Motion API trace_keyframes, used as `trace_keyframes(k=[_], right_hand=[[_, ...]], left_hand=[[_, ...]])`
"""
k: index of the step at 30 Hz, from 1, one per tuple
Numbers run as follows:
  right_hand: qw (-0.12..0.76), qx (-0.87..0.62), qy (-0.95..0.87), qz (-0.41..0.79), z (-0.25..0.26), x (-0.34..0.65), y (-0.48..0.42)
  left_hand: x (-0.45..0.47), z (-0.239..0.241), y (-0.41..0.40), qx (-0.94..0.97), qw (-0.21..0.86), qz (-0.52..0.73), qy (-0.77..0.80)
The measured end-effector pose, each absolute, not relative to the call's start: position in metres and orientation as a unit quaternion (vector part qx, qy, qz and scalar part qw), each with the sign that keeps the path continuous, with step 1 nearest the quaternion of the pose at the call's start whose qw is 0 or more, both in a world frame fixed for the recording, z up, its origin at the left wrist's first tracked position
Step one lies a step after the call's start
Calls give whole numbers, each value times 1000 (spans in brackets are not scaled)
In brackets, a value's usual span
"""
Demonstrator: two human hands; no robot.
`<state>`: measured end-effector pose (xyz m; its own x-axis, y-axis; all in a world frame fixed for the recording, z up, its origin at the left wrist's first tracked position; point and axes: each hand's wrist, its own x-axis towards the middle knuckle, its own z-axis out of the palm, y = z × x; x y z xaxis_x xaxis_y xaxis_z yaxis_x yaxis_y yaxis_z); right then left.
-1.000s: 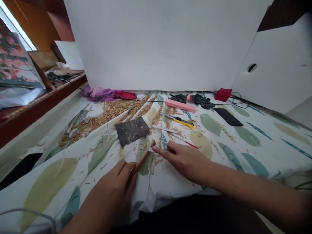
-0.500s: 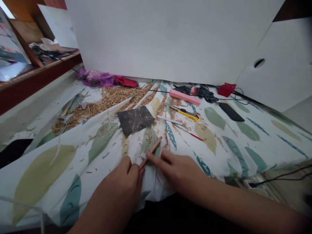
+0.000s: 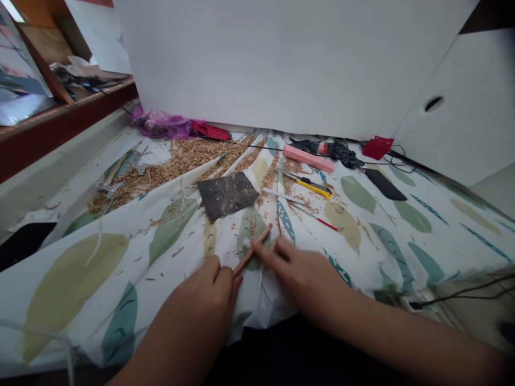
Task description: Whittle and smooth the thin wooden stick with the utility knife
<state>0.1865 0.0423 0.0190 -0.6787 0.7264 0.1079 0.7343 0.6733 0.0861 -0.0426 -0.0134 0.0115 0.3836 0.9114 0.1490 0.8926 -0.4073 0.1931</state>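
A thin wooden stick (image 3: 257,244) slants up and to the right over the leaf-print cloth (image 3: 161,300). My left hand (image 3: 203,300) is closed around its lower end. My right hand (image 3: 303,276) is closed, with its fingertips pinching a small white wad (image 3: 247,243) against the middle of the stick. What the wad is made of cannot be made out. Just beyond the hands lies a dark sheet of sandpaper (image 3: 228,194), dusted with shavings. To its right are a yellow utility knife (image 3: 314,188), a flat pale strip (image 3: 284,196) and a thin red-handled tool (image 3: 316,216).
Wood shavings (image 3: 189,158) are heaped at the back left beside a purple plastic bag (image 3: 163,124). A pink block (image 3: 308,158), black crumpled plastic (image 3: 344,155) and a black phone-like slab (image 3: 385,184) lie at the back right. A white panel (image 3: 281,69) stands behind.
The right fingertips and the white wad have shifted slightly up along the stick. The left hand keeps its hold. The whole view has moved a little.
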Motion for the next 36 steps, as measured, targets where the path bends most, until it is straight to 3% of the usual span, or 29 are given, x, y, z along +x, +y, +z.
trace_keyframes(k=[31,36], right_hand=[[50,-381,-923,-8,20,190,40],[134,-533,-835,-34,34,236,84]], left_hand=[[-46,9,-15,820,67,132,554],[-48,8,-15,822,57,140,549]])
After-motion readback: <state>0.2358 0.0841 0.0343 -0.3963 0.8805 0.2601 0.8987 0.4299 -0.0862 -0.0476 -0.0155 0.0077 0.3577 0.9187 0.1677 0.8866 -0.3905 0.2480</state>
